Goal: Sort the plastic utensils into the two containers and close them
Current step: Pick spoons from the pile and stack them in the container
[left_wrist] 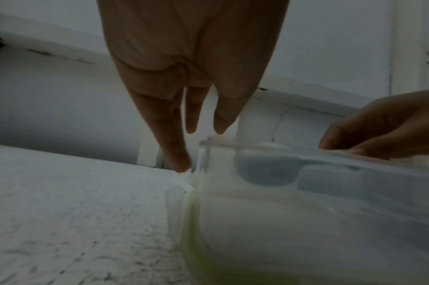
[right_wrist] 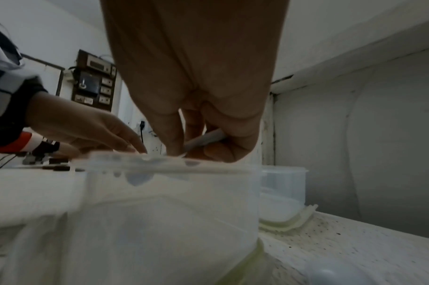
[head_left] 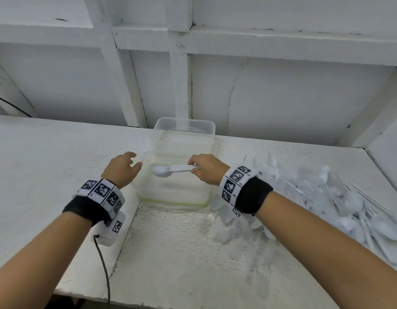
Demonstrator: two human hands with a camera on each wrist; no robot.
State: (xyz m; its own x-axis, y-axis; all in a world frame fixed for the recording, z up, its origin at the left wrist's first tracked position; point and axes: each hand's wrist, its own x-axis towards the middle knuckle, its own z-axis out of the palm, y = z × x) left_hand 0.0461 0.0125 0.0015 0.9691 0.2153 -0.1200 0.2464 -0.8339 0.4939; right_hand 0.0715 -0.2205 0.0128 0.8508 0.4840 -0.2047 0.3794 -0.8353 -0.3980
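Two bare hands work over a clear plastic container (head_left: pixel 146 192) on a white shelf (head_left: pixel 48 152).

The right hand (head_left: pixel 206 168) pinches the handles of a small bunch of white plastic spoons (head_left: pixel 170 170), holding them level above the near container's open top, bowls pointing left. The left hand (head_left: pixel 124 168) is relaxed and holds nothing, its fingers (left_wrist: pixel 174 146) spread at the container's left rim, possibly touching it; that view is dim. A second clear container (head_left: pixel 184 128) sits directly behind the first. A pile of loose plastic utensils (head_left: pixel 326 197) lies to the right.
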